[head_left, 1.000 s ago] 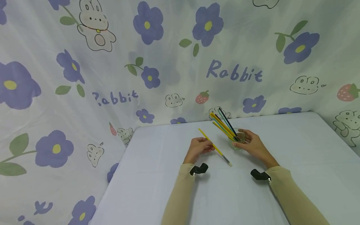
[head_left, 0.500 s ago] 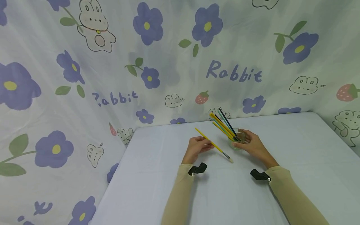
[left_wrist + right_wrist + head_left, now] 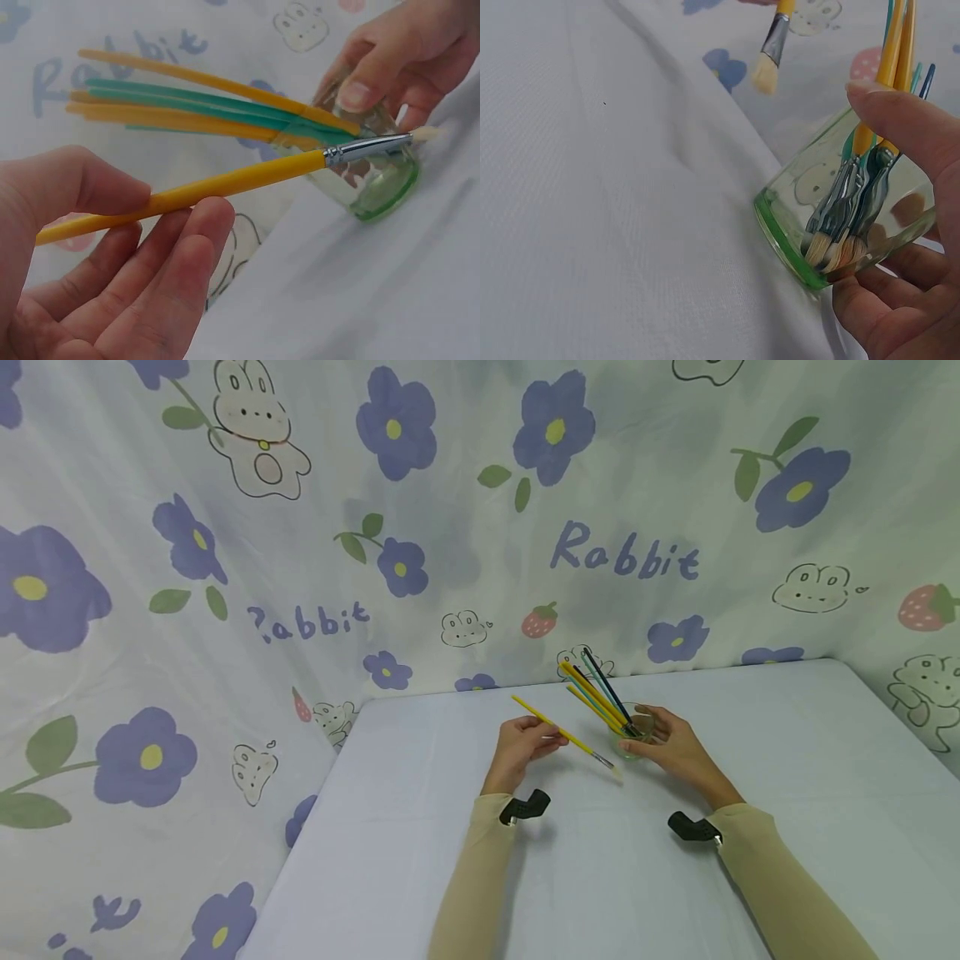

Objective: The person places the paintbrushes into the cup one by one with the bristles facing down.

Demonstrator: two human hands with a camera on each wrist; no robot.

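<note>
Yellow paintbrush [image 3: 225, 182], light, stiff and slender, pinched mid-handle between thumb and fingers of the left hand [image 3: 521, 746], its bristles raised just left of the glass jar [image 3: 840, 225]; the right hand [image 3: 671, 745] grasps this smooth, probably fragile jar by its wall on the table [image 3: 420, 793], where further brushes [image 3: 596, 693] lean left

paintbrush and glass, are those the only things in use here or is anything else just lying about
In use:
left hand pinching the yellow paintbrush
right hand gripping the glass
brushes standing in the glass

Lying about:
table
rabbit cloth behind it
</note>
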